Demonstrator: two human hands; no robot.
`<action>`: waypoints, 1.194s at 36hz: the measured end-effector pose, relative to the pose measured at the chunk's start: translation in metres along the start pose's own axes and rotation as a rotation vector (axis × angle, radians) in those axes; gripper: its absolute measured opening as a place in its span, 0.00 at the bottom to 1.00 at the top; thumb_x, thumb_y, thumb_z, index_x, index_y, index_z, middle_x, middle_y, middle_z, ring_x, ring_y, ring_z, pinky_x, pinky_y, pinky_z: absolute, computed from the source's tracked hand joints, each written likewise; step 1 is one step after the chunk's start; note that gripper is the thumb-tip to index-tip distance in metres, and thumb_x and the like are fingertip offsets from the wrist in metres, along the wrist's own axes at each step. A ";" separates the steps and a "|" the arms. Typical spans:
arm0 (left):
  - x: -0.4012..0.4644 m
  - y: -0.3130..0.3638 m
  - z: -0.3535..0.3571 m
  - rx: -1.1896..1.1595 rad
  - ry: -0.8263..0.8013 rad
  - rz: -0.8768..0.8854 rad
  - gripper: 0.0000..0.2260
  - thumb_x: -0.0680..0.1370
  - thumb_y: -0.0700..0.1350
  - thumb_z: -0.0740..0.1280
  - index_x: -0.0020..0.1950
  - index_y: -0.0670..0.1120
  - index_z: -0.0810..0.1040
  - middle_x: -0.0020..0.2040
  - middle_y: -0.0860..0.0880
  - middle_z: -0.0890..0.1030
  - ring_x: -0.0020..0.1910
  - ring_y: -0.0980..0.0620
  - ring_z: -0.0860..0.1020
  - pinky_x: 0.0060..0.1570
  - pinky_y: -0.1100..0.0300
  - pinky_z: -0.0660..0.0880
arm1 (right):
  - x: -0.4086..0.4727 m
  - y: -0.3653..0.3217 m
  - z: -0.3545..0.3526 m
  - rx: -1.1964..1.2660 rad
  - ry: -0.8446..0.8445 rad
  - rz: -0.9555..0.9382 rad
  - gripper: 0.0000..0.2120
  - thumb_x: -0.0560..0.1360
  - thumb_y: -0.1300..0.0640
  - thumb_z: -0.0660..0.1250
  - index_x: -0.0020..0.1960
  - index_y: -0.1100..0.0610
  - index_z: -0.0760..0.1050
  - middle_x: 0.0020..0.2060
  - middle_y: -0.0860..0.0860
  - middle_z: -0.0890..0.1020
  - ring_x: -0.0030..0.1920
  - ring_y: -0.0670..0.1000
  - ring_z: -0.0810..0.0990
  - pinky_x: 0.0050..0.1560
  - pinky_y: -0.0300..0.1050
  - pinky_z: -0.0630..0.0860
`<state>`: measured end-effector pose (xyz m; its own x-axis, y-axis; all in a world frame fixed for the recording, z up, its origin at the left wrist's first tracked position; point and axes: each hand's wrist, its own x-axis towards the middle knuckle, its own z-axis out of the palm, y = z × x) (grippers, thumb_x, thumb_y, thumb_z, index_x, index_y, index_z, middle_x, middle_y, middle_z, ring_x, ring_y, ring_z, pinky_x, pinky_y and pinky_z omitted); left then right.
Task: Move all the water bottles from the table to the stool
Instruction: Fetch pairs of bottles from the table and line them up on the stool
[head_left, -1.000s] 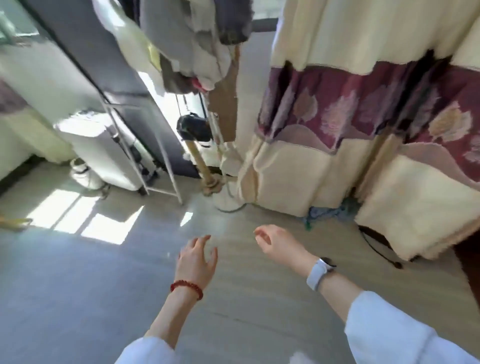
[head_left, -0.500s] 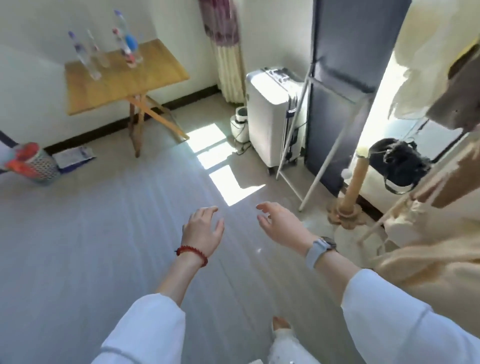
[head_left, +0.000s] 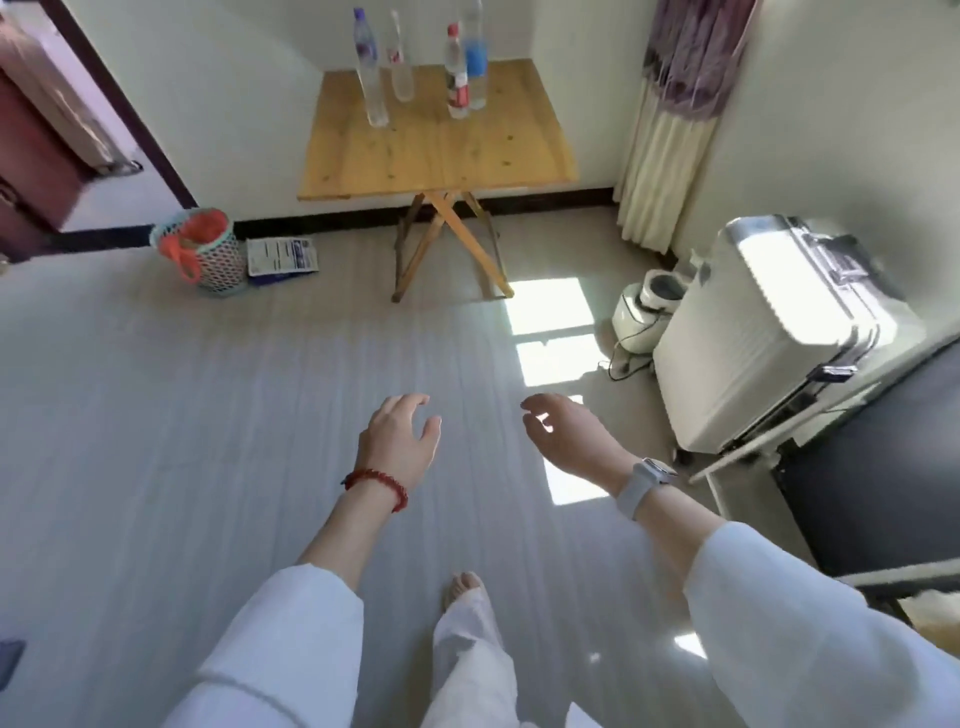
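Hovering over the floor, left hand (head_left: 400, 441) and right hand (head_left: 569, 441) hold nothing, fingers loosely spread. Farther off, four water bottles (head_left: 421, 62) stand upright on the wooden table (head_left: 441, 150) by the wall.

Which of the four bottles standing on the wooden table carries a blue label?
The rear right bottle, just behind the red-capped, red-labelled one. The two on the left, one blue-capped and one slim, show no blue label.
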<state>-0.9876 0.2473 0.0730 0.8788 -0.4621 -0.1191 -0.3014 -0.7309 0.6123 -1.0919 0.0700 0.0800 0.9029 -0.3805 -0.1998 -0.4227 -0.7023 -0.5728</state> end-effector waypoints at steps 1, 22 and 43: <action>0.028 0.000 -0.011 -0.009 0.009 -0.005 0.15 0.77 0.47 0.61 0.63 0.44 0.72 0.64 0.46 0.73 0.63 0.46 0.71 0.63 0.52 0.68 | 0.026 -0.010 -0.006 0.000 -0.003 -0.002 0.16 0.78 0.54 0.56 0.63 0.58 0.71 0.60 0.55 0.77 0.58 0.55 0.77 0.58 0.46 0.72; 0.546 0.048 -0.132 -0.074 0.243 0.133 0.15 0.77 0.45 0.62 0.62 0.43 0.73 0.61 0.44 0.75 0.60 0.45 0.73 0.59 0.55 0.71 | 0.541 -0.108 -0.130 0.115 0.132 -0.143 0.15 0.78 0.58 0.57 0.63 0.60 0.72 0.58 0.58 0.79 0.56 0.57 0.78 0.52 0.42 0.72; 0.958 0.001 -0.141 -0.029 0.169 -0.113 0.30 0.77 0.49 0.61 0.74 0.43 0.51 0.74 0.41 0.57 0.71 0.42 0.60 0.64 0.49 0.67 | 0.959 -0.099 -0.171 0.171 0.234 0.131 0.27 0.77 0.55 0.61 0.72 0.61 0.56 0.66 0.60 0.68 0.63 0.59 0.72 0.59 0.52 0.71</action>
<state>-0.0937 -0.1256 0.0699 0.9567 -0.2855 -0.0567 -0.1891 -0.7575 0.6249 -0.1973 -0.3277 0.0810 0.7909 -0.6030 -0.1040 -0.4973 -0.5344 -0.6834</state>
